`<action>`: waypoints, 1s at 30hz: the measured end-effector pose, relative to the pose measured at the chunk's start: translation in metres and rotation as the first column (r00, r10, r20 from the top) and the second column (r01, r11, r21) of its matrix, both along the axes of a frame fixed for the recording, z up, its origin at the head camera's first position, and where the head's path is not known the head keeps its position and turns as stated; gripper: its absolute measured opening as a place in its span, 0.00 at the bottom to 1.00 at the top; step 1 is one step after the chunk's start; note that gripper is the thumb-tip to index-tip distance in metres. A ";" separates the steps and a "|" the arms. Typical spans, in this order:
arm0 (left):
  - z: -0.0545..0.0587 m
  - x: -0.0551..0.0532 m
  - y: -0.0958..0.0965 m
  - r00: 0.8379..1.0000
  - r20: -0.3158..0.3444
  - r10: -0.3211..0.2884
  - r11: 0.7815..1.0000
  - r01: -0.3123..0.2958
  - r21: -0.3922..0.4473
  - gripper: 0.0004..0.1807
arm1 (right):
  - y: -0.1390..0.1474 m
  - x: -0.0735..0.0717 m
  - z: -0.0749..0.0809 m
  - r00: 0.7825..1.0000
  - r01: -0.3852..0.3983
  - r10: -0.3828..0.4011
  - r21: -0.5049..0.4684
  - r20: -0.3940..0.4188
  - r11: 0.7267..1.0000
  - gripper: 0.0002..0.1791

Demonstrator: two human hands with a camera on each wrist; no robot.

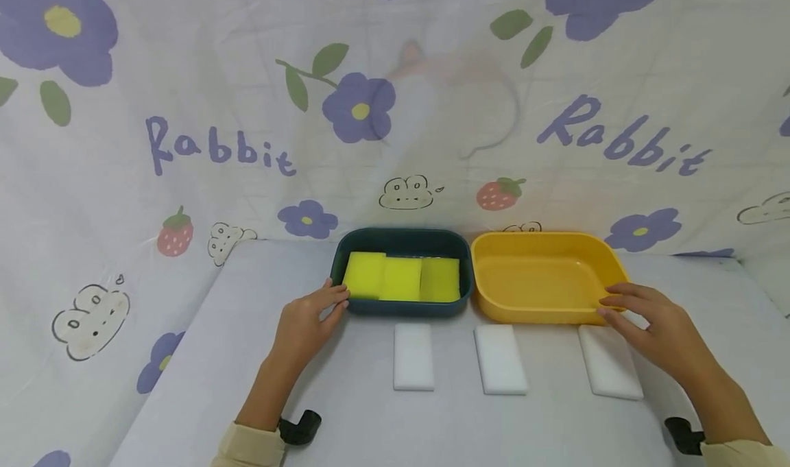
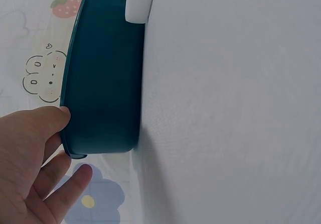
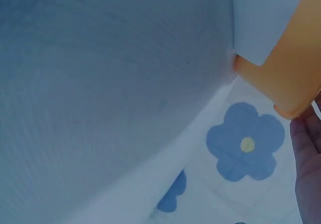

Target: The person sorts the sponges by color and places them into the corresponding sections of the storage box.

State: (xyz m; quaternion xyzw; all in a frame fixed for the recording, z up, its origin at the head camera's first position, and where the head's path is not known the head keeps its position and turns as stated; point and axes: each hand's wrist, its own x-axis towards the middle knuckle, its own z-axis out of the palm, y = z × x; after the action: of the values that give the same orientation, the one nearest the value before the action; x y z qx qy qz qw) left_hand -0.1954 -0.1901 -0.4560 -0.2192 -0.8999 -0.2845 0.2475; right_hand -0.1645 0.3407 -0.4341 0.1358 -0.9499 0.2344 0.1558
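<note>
A dark green plastic tray [image 1: 404,308] holds yellow sponges [image 1: 401,280] side by side. My left hand [image 1: 308,319] grips its left front corner; in the left wrist view, the thumb lies on the rim of the green tray [image 2: 103,83] with fingers round the far side. Beside it on the right stands a yellow plastic tray [image 1: 537,315] with a bare floor. The fingers of my right hand [image 1: 663,330] pinch its right front rim, also seen at the edge of the right wrist view. White sponge blocks [image 1: 414,357] lie in front; the rightmost block [image 1: 609,362] is partly under my right hand.
A white-covered table [image 1: 345,405] carries everything. Right behind the trays hangs a printed cloth [image 1: 234,97] with purple flowers, strawberries and lettering. The middle white block [image 1: 500,359] lies slightly tilted before the yellow tray.
</note>
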 end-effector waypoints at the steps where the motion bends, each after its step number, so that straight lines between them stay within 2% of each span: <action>1: 0.000 0.000 0.000 1.000 -0.005 -0.001 1.000 0.001 0.002 0.13 | 0.000 0.000 -0.002 1.000 0.002 -0.002 -0.006 -0.011 1.000 0.14; 7: -0.001 0.001 -0.002 1.000 -0.012 -0.008 1.000 0.008 0.006 0.13 | 0.001 0.001 -0.005 0.998 0.028 -0.030 -0.027 -0.063 0.999 0.12; 12: 0.000 0.002 -0.004 1.000 -0.001 0.001 1.000 -0.001 0.008 0.13 | 0.001 -0.001 -0.003 0.997 0.069 -0.069 -0.031 0.022 0.997 0.13; 19: 0.000 0.002 -0.002 1.000 0.011 0.009 1.000 -0.009 0.009 0.13 | 0.001 -0.002 0.001 0.983 0.123 -0.116 -0.042 0.140 0.991 0.17; 25: -0.001 0.001 0.001 1.000 0.025 0.010 1.000 -0.010 -0.003 0.13 | 0.004 0.000 0.000 0.972 0.164 -0.156 -0.032 0.176 0.986 0.18; 30: 0.002 0.002 0.001 0.999 0.039 0.026 0.999 -0.025 -0.025 0.13 | 0.002 -0.002 -0.002 0.978 0.155 -0.148 -0.037 0.147 0.987 0.17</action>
State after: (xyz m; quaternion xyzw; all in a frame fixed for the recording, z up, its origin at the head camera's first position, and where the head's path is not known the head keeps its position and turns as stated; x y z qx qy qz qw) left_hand -0.1934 -0.1893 -0.4539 -0.2050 -0.9108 -0.2743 0.2307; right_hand -0.1661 0.3429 -0.4356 0.0418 -0.9603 0.2541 0.1074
